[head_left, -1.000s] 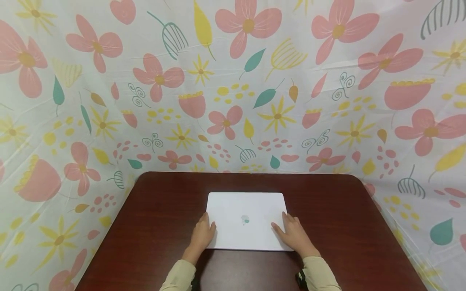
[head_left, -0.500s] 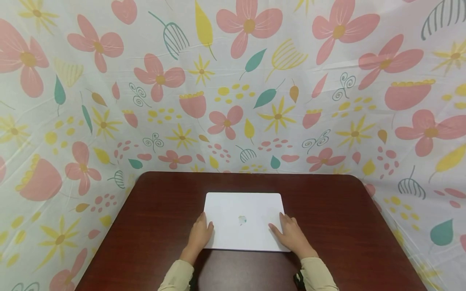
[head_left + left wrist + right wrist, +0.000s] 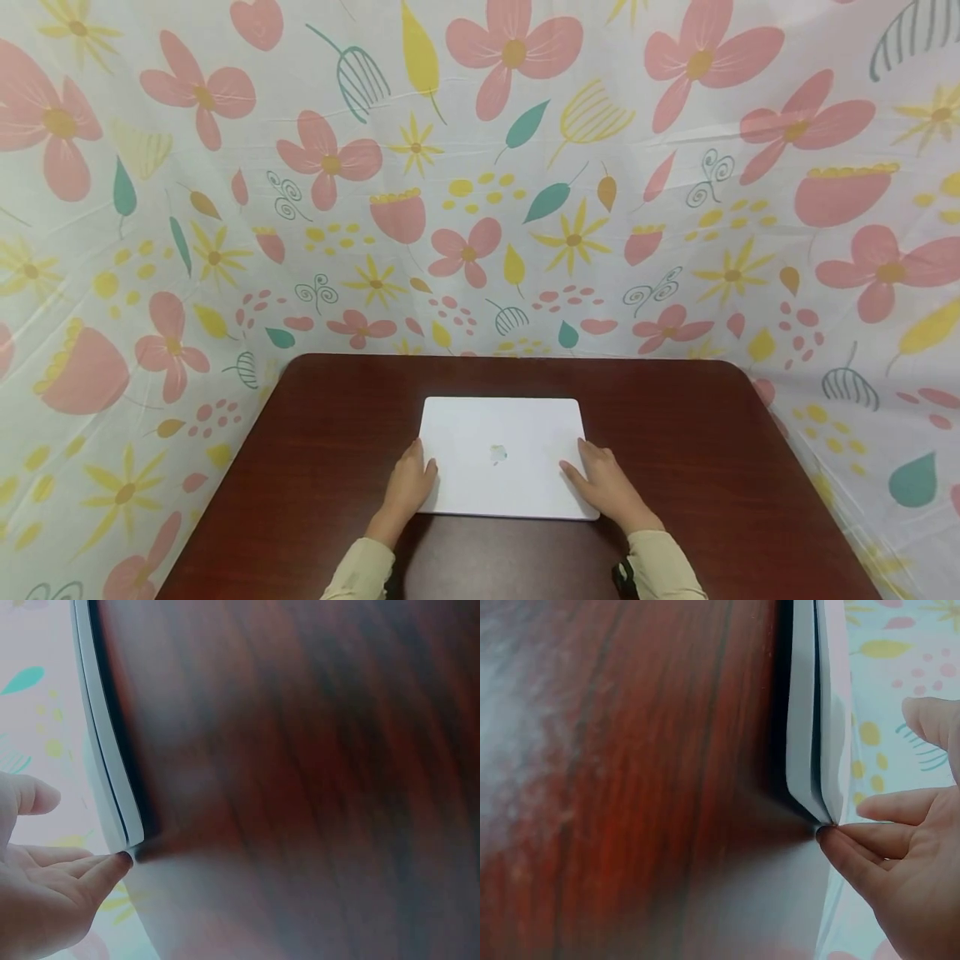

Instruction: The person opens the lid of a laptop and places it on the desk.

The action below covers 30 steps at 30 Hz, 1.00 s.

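A closed silver laptop (image 3: 495,483) lies flat on the dark red-brown table, lid up, with a shiny logo (image 3: 498,453) at its middle. My left hand (image 3: 408,485) is at its left side; in the left wrist view, straight fingers (image 3: 90,874) touch the laptop's corner, and the thumb (image 3: 37,796) stands apart from them. My right hand (image 3: 609,487) is at the opposite side, thumb over the lid in the head view. The right wrist view shows its extended fingertips (image 3: 836,838) against the laptop's edge, the thumb spread away.
The wooden table (image 3: 337,433) has rounded far corners. Around its back and sides hangs a white cloth (image 3: 480,192) printed with pink flowers and yellow and green leaves. Both forearms wear light sleeves (image 3: 663,567), with a dark band (image 3: 624,575) at the right wrist.
The laptop has shifted slightly left with both hands at its sides, mostly in the first half second. Since then the right hand has edged a little to the right.
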{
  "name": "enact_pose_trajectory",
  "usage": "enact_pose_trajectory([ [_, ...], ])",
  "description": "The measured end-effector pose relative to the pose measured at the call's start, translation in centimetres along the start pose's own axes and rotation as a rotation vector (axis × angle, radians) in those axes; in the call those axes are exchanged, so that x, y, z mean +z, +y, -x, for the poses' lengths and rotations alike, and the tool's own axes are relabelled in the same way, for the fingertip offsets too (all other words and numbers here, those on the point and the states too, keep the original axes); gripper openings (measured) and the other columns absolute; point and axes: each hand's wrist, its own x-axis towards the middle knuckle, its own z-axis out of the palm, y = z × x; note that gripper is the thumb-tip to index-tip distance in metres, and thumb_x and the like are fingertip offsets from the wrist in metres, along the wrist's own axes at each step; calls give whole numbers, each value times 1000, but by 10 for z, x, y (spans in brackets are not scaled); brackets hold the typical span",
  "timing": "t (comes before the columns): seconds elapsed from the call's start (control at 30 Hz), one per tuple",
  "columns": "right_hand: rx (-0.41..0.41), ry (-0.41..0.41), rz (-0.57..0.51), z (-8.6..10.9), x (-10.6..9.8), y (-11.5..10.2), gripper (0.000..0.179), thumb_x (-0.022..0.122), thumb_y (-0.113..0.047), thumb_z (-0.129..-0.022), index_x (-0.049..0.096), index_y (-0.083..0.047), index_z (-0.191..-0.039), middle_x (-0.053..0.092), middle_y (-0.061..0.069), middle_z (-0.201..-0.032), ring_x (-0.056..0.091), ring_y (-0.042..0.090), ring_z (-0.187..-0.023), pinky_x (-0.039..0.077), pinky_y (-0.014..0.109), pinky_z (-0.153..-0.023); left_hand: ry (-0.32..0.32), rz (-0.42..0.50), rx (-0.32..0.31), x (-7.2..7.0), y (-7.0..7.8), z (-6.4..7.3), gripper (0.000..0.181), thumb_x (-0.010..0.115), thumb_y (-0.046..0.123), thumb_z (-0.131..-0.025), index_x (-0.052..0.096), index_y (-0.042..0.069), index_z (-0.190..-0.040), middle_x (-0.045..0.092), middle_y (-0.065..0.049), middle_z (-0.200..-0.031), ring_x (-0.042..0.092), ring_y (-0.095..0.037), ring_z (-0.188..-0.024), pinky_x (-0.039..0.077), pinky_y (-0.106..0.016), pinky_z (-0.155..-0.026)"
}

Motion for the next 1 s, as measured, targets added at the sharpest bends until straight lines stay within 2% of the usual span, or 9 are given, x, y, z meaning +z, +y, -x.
enact_pose_trajectory([
  [0.17, 39, -33, -30, 3, -4, 1, 68, 56, -36, -96, 40, 16, -137, 43, 33, -139, 40, 46, -129, 34, 57, -105, -14, 27, 12, -2, -1, 1, 52, 59, 10, -91, 44, -21, -131, 50, -36, -129, 51, -46, -119, 44, -53, -97],
  [0.33, 34, -43, -48, 6, -8, -2, 66, 58, -35, -96, 41, 14, -137, 42, 32, -140, 39, 46, -130, 36, 57, -104, -30, 39, 9, -4, -3, 2, 54, 59, 11, -91, 43, -20, -132, 49, -36, -129, 50, -46, -121, 43, -53, -98],
  [0.6, -17, -68, -25, 15, -10, -5, 64, 63, -31, -93, 44, 14, -136, 41, 33, -141, 41, 45, -128, 37, 56, -103, -57, 38, 36, -10, -7, 2, 54, 62, 10, -90, 44, -21, -130, 50, -37, -129, 50, -45, -121, 43, -52, -98],
  [0.83, -74, -80, 21, 27, -10, -4, 67, 69, -32, -88, 48, 11, -135, 42, 28, -142, 42, 42, -131, 36, 54, -105, -119, 57, 31, -14, -10, 3, 58, 64, 11, -89, 42, -20, -132, 47, -37, -132, 46, -46, -125, 40, -53, -102],
  [1.0, -136, -106, 12, 37, -11, 0, 70, 71, -38, -86, 50, 8, -134, 42, 25, -144, 43, 39, -131, 39, 53, -102, -181, 40, 98, -17, -16, 7, 64, 67, 15, -88, 40, -21, -133, 43, -38, -136, 42, -47, -128, 37, -55, -104],
])
